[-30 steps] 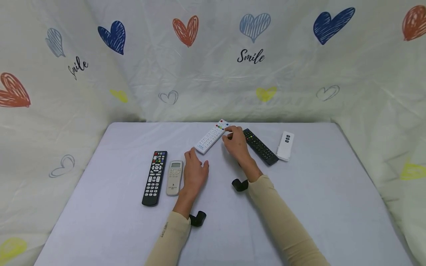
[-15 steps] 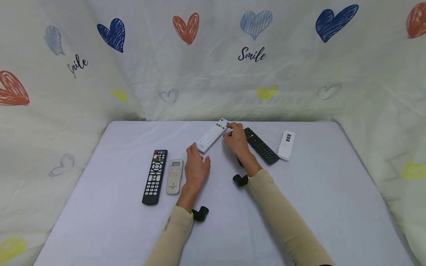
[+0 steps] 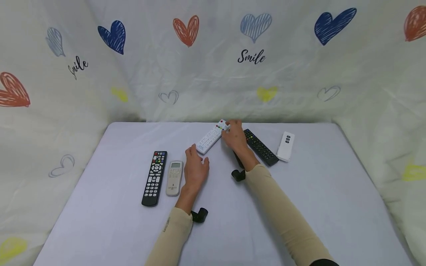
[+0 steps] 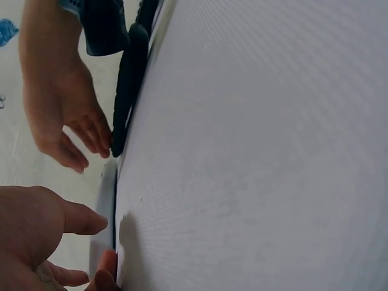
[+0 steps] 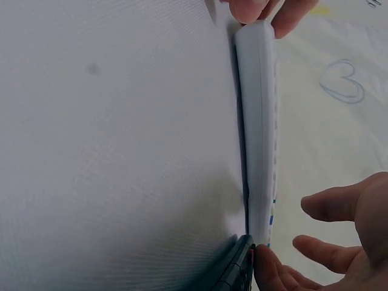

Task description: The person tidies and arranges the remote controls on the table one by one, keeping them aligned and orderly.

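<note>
The right hand [image 3: 235,136] partly covers the far end of the white remote [image 3: 209,141]. Right of it, markings on the black remote [image 3: 261,147] are illegible.

Long white remote [image 3: 209,139] — smooth, matt plastic; table covering [image 3: 223,232] — matt, fine-textured cloth

To the left of the left hand [image 3: 195,169], the way is blocked by a grey remote [image 3: 174,178], then by a long black remote [image 3: 154,178]. Just ahead, a white remote [image 3: 210,141] is met. To the right of the right hand [image 3: 236,138], another black remote [image 3: 261,147] is met. Between the wrists, room is left over the table [image 3: 217,186], narrowed by wrist cameras [image 3: 200,215].
</note>
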Action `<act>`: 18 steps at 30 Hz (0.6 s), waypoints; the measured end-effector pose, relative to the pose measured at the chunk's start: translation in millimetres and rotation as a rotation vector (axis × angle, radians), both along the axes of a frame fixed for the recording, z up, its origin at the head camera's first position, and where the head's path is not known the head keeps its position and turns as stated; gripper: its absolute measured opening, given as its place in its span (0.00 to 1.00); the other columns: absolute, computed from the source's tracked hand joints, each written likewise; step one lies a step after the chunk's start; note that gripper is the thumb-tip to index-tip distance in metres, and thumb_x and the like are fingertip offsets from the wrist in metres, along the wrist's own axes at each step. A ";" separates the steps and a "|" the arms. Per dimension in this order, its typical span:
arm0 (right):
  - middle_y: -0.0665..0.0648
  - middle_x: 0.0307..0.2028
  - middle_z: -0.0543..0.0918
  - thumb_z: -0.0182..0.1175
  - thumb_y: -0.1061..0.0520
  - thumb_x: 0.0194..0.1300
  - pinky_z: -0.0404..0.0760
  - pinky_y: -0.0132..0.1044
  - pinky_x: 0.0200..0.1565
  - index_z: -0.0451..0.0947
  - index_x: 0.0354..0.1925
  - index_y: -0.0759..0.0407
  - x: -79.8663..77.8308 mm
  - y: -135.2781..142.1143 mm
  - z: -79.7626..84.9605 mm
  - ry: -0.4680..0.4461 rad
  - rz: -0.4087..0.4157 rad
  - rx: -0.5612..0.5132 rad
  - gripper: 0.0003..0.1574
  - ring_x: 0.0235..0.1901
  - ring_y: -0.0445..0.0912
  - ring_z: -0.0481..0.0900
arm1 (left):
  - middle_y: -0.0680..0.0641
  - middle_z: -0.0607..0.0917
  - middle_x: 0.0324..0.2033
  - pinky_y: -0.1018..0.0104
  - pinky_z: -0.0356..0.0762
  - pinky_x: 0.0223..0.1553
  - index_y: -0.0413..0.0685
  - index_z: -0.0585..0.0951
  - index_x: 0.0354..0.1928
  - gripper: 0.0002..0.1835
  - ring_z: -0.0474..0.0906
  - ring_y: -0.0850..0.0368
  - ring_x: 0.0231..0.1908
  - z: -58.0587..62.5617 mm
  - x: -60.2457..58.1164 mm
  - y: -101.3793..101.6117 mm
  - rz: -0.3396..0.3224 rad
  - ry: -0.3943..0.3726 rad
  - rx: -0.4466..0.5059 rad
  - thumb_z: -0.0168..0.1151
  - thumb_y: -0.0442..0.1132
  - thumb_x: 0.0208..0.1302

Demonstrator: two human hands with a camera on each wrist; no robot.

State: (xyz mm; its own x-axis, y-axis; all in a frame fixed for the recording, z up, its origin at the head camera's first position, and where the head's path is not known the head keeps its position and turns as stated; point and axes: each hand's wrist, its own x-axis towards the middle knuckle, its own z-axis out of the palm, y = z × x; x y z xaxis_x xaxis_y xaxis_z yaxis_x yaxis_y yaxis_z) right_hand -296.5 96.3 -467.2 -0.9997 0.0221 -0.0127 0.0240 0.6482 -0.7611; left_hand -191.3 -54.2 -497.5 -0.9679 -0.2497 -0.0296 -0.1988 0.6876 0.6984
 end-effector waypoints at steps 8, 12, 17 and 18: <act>0.69 0.77 0.58 0.57 0.58 0.74 0.76 0.58 0.67 0.65 0.74 0.65 -5.5 1.0 -4.6 -0.038 0.010 0.116 0.35 0.68 0.64 0.73 | 0.39 0.69 0.70 0.61 0.82 0.39 0.41 0.60 0.78 0.38 0.83 0.52 0.46 -1.3 3.5 -2.5 -0.003 0.062 -0.011 0.65 0.38 0.72; 0.68 0.78 0.59 0.57 0.58 0.75 0.73 0.59 0.69 0.61 0.78 0.61 -8.8 3.6 -8.4 -0.001 0.037 0.168 0.38 0.72 0.63 0.69 | 0.38 0.69 0.69 0.62 0.82 0.38 0.41 0.61 0.77 0.37 0.83 0.52 0.46 -1.7 4.2 -2.7 -0.005 0.084 -0.012 0.65 0.38 0.71; 0.66 0.78 0.63 0.56 0.59 0.74 0.70 0.56 0.73 0.58 0.80 0.59 -11.2 6.1 -8.0 -0.003 0.066 0.186 0.40 0.76 0.61 0.66 | 0.39 0.68 0.70 0.63 0.81 0.38 0.42 0.60 0.78 0.38 0.83 0.52 0.46 -1.5 3.8 -3.2 -0.010 0.059 0.002 0.65 0.37 0.71; 0.66 0.77 0.65 0.56 0.59 0.74 0.70 0.56 0.73 0.59 0.80 0.60 -12.4 6.1 -7.1 -0.007 0.071 0.181 0.40 0.75 0.60 0.67 | 0.39 0.68 0.70 0.63 0.81 0.38 0.42 0.60 0.78 0.38 0.83 0.52 0.46 -0.9 3.0 -3.8 -0.011 0.060 -0.001 0.65 0.37 0.71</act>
